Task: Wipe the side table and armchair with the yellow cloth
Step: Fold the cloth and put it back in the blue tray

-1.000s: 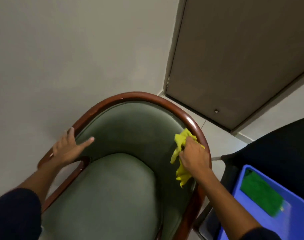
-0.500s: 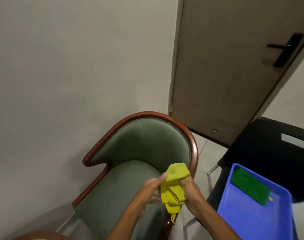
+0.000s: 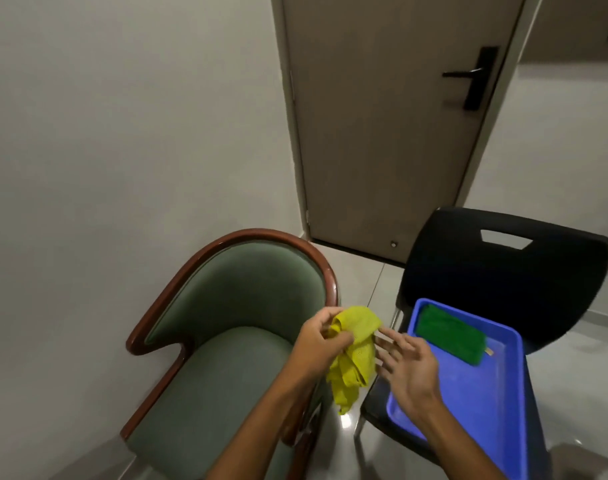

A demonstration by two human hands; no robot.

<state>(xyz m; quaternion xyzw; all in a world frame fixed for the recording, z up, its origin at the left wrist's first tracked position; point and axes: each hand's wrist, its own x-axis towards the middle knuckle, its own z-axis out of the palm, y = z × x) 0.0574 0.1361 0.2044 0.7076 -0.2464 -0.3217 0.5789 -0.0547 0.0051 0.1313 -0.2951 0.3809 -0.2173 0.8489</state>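
1. While the left hand (image 3: 325, 344) pinches the top of the yellow cloth (image 3: 354, 351), the right hand (image 3: 408, 363) hovers just beside it, so this looks like a regrip or refold and not a wipe.
2. Left fingers (image 3: 342, 337) are closed on the bunched upper edge; right fingers (image 3: 392, 336) are spread apart, palm down, holding nothing.
3. The cloth hangs free in the air over the gap between the armchair (image 3: 226, 327) and the black chair (image 3: 496, 271), touching neither as far as I can tell.
4. My advice from here: fold it flat into a pad with a fresh face out, since a dangling bundle only drags its corners.
5. The right hand should catch the loose tail low down and bring it up to the pinch.
6. For the armchair I'd judge the curved wooden rim (image 3: 261, 235) wants long strokes following the bend, pad wrapped over the edge.
7. That rim is glossy reddish-brown wood and smooth; a cloth should slide easily there.
8. The upholstery is dull green with a soft nap, on a rounded back and a cushioned seat; go lightly, one direction.
9. The cloth itself is thin, limp and finely textured, crumpling into soft folds.
10. A blue tray (image 3: 469, 403) of hard, shiny plastic sits on the black chair and holds a green cloth (image 3: 449, 332).
11. No side table in sight from this angle, so I can't say how it stands.
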